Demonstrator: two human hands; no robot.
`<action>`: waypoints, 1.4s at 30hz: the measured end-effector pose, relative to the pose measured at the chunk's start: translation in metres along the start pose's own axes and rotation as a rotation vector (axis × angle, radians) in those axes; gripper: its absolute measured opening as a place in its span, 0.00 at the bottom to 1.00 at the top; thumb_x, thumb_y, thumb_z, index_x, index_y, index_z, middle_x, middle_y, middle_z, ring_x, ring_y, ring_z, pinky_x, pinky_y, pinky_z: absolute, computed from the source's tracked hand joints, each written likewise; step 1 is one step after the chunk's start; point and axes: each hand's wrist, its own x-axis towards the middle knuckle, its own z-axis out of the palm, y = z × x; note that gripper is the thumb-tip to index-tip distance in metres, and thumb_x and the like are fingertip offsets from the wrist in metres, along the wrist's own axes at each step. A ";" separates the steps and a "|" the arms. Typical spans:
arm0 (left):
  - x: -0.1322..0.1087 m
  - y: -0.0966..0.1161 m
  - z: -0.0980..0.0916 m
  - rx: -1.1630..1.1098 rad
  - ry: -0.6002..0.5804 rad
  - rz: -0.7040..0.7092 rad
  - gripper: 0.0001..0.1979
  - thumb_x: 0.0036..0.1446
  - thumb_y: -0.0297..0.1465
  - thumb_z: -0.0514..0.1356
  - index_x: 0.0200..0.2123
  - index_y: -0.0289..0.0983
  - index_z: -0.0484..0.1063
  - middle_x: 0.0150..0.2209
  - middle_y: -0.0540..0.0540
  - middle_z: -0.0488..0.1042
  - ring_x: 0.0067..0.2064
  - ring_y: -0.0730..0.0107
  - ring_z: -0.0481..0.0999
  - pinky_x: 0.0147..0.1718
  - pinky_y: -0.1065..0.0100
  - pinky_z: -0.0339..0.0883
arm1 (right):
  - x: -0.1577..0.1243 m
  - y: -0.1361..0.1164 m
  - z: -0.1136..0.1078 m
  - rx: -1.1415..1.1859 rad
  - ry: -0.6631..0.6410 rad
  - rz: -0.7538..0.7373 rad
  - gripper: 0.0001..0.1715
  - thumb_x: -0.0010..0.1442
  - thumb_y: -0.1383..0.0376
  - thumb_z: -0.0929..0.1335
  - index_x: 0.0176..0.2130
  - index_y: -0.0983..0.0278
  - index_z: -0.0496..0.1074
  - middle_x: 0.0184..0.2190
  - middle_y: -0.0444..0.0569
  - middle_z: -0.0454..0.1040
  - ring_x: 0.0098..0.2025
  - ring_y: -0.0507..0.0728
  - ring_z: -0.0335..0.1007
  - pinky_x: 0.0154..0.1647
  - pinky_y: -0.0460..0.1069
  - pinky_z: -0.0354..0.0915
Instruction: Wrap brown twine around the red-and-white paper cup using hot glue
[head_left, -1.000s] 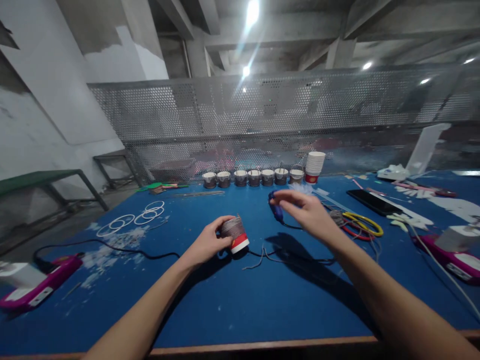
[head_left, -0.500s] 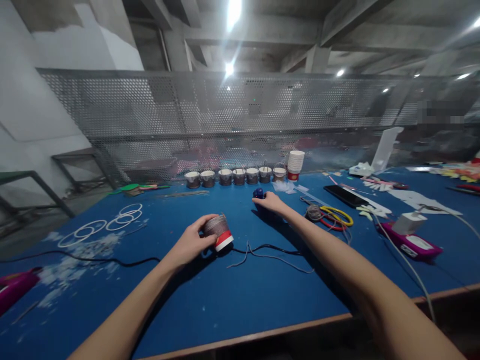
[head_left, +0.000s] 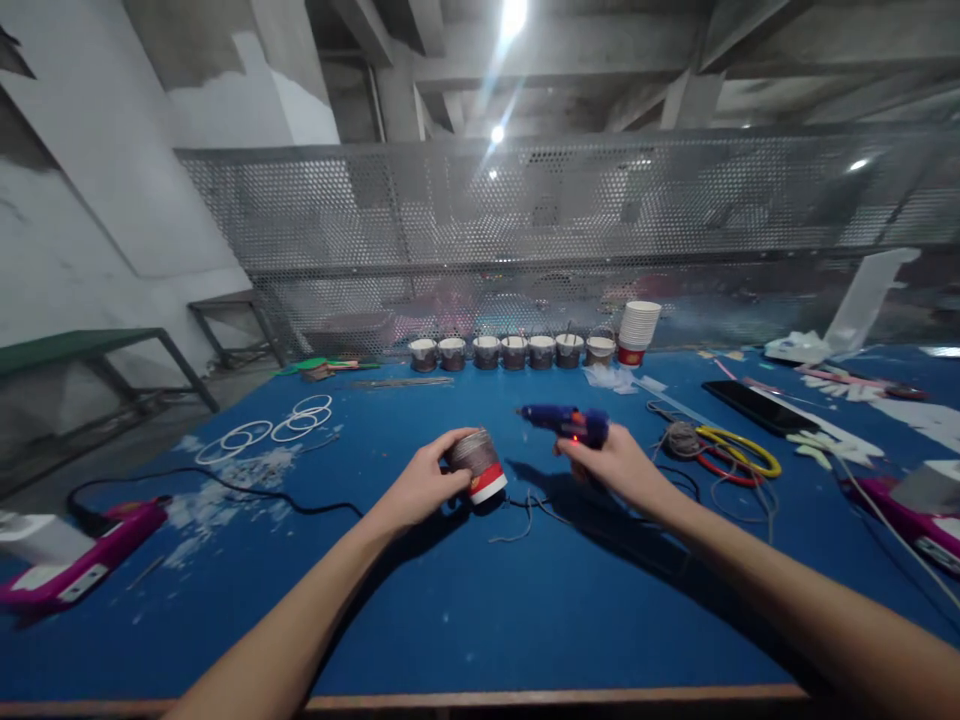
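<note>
My left hand (head_left: 426,482) is wrapped around a paper cup (head_left: 478,462), tilted above the blue table. Grey cord winds round most of the cup, leaving a red and white band bare at one end. Held in my right hand (head_left: 616,462) is a dark blue glue gun (head_left: 566,421) with a small red light; its nozzle points left, above and apart from the cup. A loose tail of grey cord (head_left: 531,515) lies on the table between the hands.
Several cord-wrapped cups (head_left: 514,352) line the back beside a stack of paper cups (head_left: 637,330). White rings (head_left: 300,418) lie at left, near a magenta power strip (head_left: 90,560). A grey cord ball (head_left: 681,438), yellow ring (head_left: 739,450) and phone (head_left: 757,407) lie at right.
My right hand has lifted the glue gun from the table and brought it toward the cup, nozzle now leftward. The left hand still holds the cup. The view has turned left.
</note>
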 end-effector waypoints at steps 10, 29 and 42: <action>-0.001 0.004 0.007 0.006 0.078 0.005 0.28 0.43 0.27 0.57 0.51 0.36 0.69 0.45 0.42 0.75 0.39 0.63 0.75 0.38 0.65 0.69 | -0.041 0.018 0.028 -0.080 -0.104 -0.316 0.13 0.58 0.58 0.64 0.28 0.64 0.65 0.23 0.44 0.66 0.24 0.50 0.57 0.26 0.45 0.57; -0.008 0.011 0.016 0.133 0.093 0.087 0.26 0.46 0.31 0.58 0.51 0.36 0.67 0.45 0.43 0.74 0.38 0.66 0.74 0.38 0.66 0.69 | -0.044 0.023 0.034 -0.253 -0.068 -0.435 0.06 0.58 0.65 0.63 0.29 0.64 0.67 0.24 0.48 0.73 0.23 0.52 0.65 0.25 0.46 0.58; -0.009 0.012 0.016 0.163 0.092 0.090 0.25 0.46 0.31 0.57 0.51 0.36 0.66 0.43 0.44 0.74 0.37 0.66 0.72 0.37 0.65 0.67 | -0.045 0.028 0.034 -0.342 -0.055 -0.460 0.10 0.60 0.63 0.62 0.31 0.65 0.69 0.26 0.50 0.75 0.24 0.53 0.68 0.25 0.46 0.59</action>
